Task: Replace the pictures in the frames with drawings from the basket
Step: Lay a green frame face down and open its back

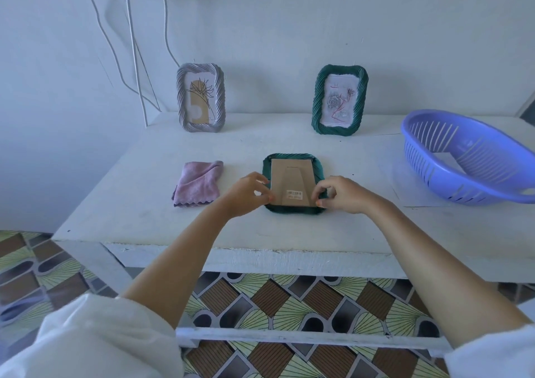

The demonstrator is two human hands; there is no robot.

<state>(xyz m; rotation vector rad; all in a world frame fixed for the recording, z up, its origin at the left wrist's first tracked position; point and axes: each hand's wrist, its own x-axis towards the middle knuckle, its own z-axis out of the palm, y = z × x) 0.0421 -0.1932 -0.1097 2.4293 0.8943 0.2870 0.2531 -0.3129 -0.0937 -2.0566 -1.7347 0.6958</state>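
Note:
A green twisted-rim frame (292, 157) lies face down in the middle of the white table (144, 218), its brown cardboard back (291, 178) up with a barcode sticker. My left hand (249, 194) pinches the back's left edge. My right hand (338, 194) pinches its lower right corner. A grey frame (181, 102) with a printed plant picture stands at the back left. A second green frame (318, 102) with a rose drawing stands at the back right. The purple basket (419, 157) sits tilted at the right, a sheet of paper (447, 159) showing inside.
A folded pink cloth (198, 183) lies left of the face-down frame. A white sheet (405, 198) lies under the basket. Cables (133, 59) hang down the wall at the back left. The table's front edge runs just below my forearms.

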